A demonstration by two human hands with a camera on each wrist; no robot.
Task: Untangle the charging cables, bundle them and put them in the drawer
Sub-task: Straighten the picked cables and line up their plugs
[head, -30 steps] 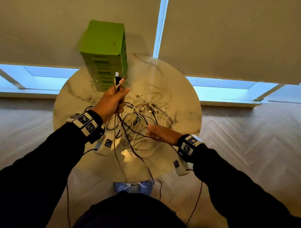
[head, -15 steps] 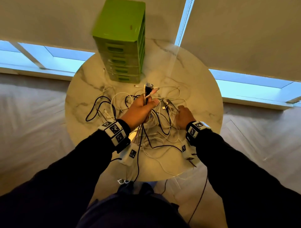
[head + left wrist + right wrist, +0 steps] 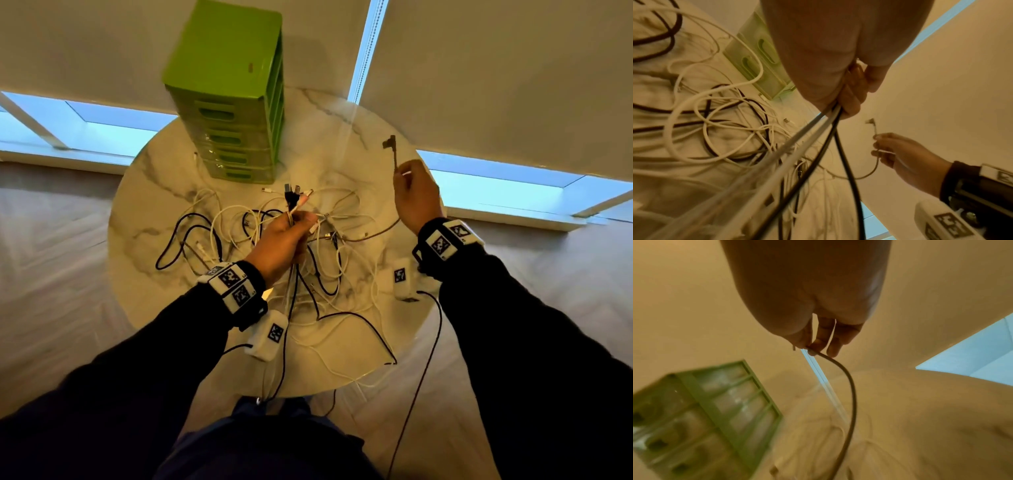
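Observation:
A tangle of white and black charging cables (image 3: 239,236) lies across the round marble table (image 3: 346,144). My left hand (image 3: 291,226) (image 3: 851,95) grips a bunch of cable ends (image 3: 294,198), their plugs sticking up above the fist. Raised over the table's right edge, my right hand (image 3: 402,174) (image 3: 813,347) pinches a grey-brown cable (image 3: 376,233) (image 3: 851,395) just below its angled plug (image 3: 390,142) (image 3: 870,121). That cable sags back into the tangle. The green drawer unit (image 3: 233,92) (image 3: 715,412) stands at the table's far side, all drawers closed.
Some cables hang over the near table edge toward the floor (image 3: 51,274). Closed blinds (image 3: 496,68) and low windows lie behind the table. Black wires run from my wrist devices down past my legs.
My right hand has left the pile and lifted up and to the right, pulling the grey-brown cable's plug end out. My left hand keeps its bunch of ends, almost in place.

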